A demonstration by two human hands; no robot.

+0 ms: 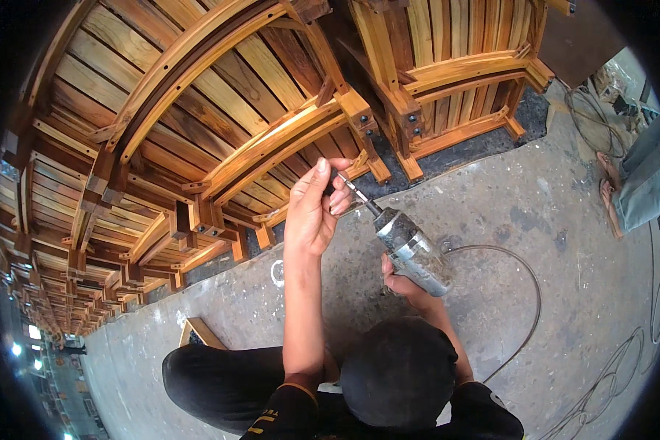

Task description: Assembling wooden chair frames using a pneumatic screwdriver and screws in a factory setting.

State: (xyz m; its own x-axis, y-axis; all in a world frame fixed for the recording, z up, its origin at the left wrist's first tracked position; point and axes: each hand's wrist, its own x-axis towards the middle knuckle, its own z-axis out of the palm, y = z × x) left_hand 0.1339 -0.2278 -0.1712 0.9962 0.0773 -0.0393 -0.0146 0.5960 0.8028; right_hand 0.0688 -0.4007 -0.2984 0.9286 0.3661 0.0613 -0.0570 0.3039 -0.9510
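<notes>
Pinching the thin bit (350, 188) at the tip of the power drill (411, 251), my left hand (312, 213) has its thumb raised and its fingertips (339, 198) closed around the metal shaft just ahead of the chuck. My right hand (407, 284) is wrapped around the rear of the drill's silver body, holding it so the nose angles up and to the left, toward the far side. A dark cable (521, 293) loops away from the drill across the grey concrete floor (535, 205) to the right. Just beyond the bit, on the far left, wooden slatted furniture frames (220, 110) stand in a long row that curves off toward the left edge; another slatted frame (455, 73) stands far and to the right of it. At the right edge, another person's sandalled feet (607, 191) rest on the floor, well apart from my hands. Near me, my knee in dark trousers (220, 378) is bent low.
</notes>
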